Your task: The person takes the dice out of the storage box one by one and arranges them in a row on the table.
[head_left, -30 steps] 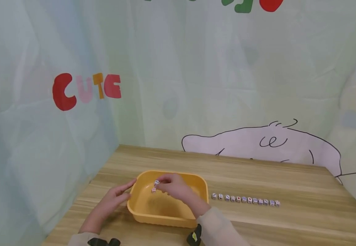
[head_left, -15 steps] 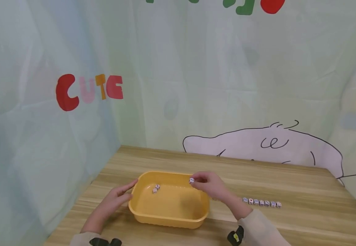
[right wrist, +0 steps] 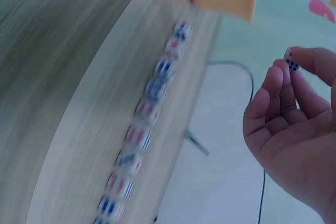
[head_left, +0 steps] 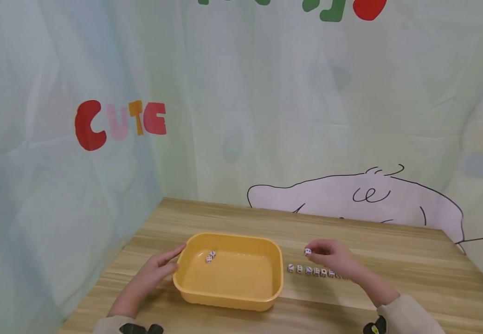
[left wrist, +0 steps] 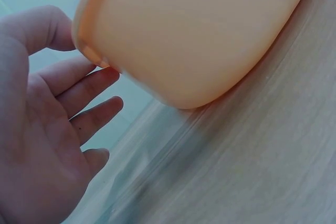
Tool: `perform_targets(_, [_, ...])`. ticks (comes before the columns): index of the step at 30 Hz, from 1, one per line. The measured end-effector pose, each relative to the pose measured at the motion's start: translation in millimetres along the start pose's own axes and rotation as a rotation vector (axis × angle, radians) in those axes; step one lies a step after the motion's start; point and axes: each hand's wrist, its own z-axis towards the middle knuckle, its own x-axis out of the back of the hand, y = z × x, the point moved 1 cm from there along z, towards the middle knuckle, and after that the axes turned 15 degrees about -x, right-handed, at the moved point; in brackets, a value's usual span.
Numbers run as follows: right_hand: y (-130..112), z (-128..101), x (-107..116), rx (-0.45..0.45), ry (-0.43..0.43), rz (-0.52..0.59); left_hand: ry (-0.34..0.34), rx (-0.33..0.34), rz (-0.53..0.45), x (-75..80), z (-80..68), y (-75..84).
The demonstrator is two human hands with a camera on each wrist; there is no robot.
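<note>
My right hand [head_left: 336, 257] pinches a white die [head_left: 307, 252] between thumb and fingertips, above the table to the right of the yellow plastic basin [head_left: 228, 301]. In the right wrist view the die [right wrist: 291, 59] shows blue and red pips. Below that hand runs a row of dice [head_left: 308, 270], its right part hidden behind the hand and forearm. Two dice [head_left: 209, 259] lie together at the left inside the basin. At the basin's left side, my left hand [head_left: 154, 273] touches the rim with relaxed fingers; the left wrist view shows its fingertips [left wrist: 113, 74] at the rim's underside.
The wood-grain table [head_left: 308, 315] carries the basin and the dice row. Printed cloth walls [head_left: 308, 116] enclose its back and left edge. Dark bands [head_left: 141, 328] sit on both wrists by the sleeves.
My right hand has lifted a die from the basin and carried it right, past the rim and over the dice row. The left hand has stayed at the basin.
</note>
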Motion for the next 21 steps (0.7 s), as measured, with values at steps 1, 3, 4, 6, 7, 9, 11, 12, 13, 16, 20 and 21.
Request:
perform_targets(1, [5, -1, 5, 0.006, -0.007, -0.001, 0.001, -0.001, 0.001, 0.3, -0.2, -0.1])
perform_targets(3, [15, -4, 14, 0.015, -0.017, 0.001, -0.002, -0.003, -0.005, 1.0, -0.8, -0.2])
perform_targets(4, [21, -6, 19, 0.021, -0.019, 0.002, -0.003, -0.002, -0.01, 1.3, -1.0, -0.2])
perform_targets(6, [32, -8, 27, 0.026, -0.014, 0.004, -0.009, -0.002, -0.02, 2.0, -1.5, -0.2])
perform_targets(7, [38, -9, 30, 0.022, -0.006, 0.004, -0.01, 0.0, -0.021, 2.3, -1.8, -0.1])
perform_targets(9, [48, -12, 37, 0.005, 0.014, 0.0, -0.01, -0.005, -0.021, 2.8, -2.1, -0.1])
perform_targets(11, [57, -14, 44, -0.032, 0.034, -0.012, -0.008, -0.007, -0.012, 3.1, -2.3, -0.2])
perform_targets(12, [61, -15, 48, -0.055, 0.046, -0.02, -0.006, -0.006, -0.008, 3.1, -2.4, -0.1])
perform_targets(13, [65, -16, 52, -0.074, 0.057, -0.026, -0.005, -0.006, -0.006, 3.0, -2.5, -0.1])
perform_targets(16, [77, -19, 65, -0.131, 0.074, -0.035, -0.005, 0.0, -0.005, 2.5, -2.4, 0.6])
perform_targets(20, [94, -22, 82, -0.158, 0.075, -0.04, -0.008, 0.003, -0.008, 1.5, -1.4, 1.9])
perform_targets(21, [97, -23, 86, -0.158, 0.075, -0.04, -0.011, 0.003, -0.008, 1.3, -1.1, 2.0])
